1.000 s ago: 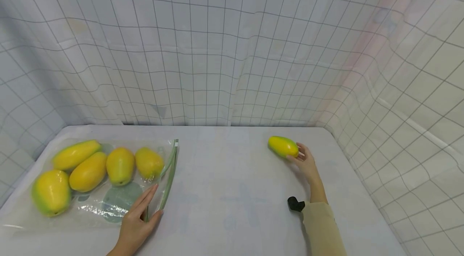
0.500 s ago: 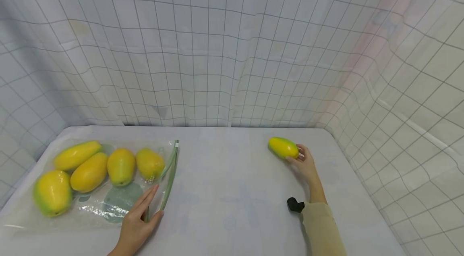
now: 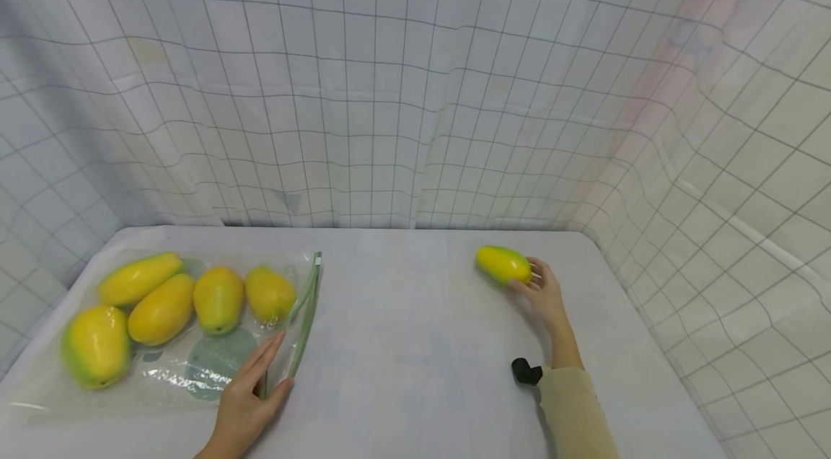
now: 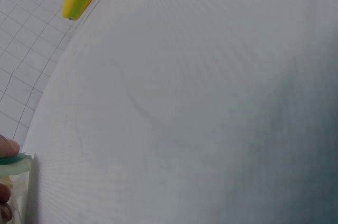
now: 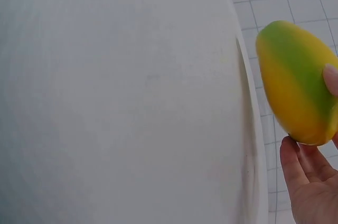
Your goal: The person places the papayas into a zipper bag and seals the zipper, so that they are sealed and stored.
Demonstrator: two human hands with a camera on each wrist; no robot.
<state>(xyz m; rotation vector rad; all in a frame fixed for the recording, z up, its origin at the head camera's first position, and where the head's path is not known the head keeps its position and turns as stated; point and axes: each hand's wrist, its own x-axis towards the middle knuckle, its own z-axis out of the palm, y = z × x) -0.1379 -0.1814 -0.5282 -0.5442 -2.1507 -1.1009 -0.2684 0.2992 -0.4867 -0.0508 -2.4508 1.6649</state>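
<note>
My right hand [image 3: 544, 291] grips a smooth yellow-green mango [image 3: 501, 264] by its right end, over the far right of the table. In the right wrist view the mango [image 5: 296, 84] shows a green band, with a thumb on its side and fingers at its lower end. At the left, a clear zip bag [image 3: 162, 381] lies flat with several yellow mangoes [image 3: 218, 300] inside. My left hand [image 3: 245, 401] holds the bag's mouth near its front corner. The left wrist view shows the green zip strip [image 4: 16, 165] between thumb and fingers, cut off by the frame.
The white-covered table [image 3: 402, 343] ends at a checked curtain [image 3: 370, 120] behind, with more curtain [image 3: 746, 213] along the right side. A black wrist-worn device [image 3: 526, 372] sticks out beside my right sleeve [image 3: 574, 408].
My right hand and the mango have shifted slightly to the left. The left hand keeps its place on the bag, and the bagged mangoes lie as before.
</note>
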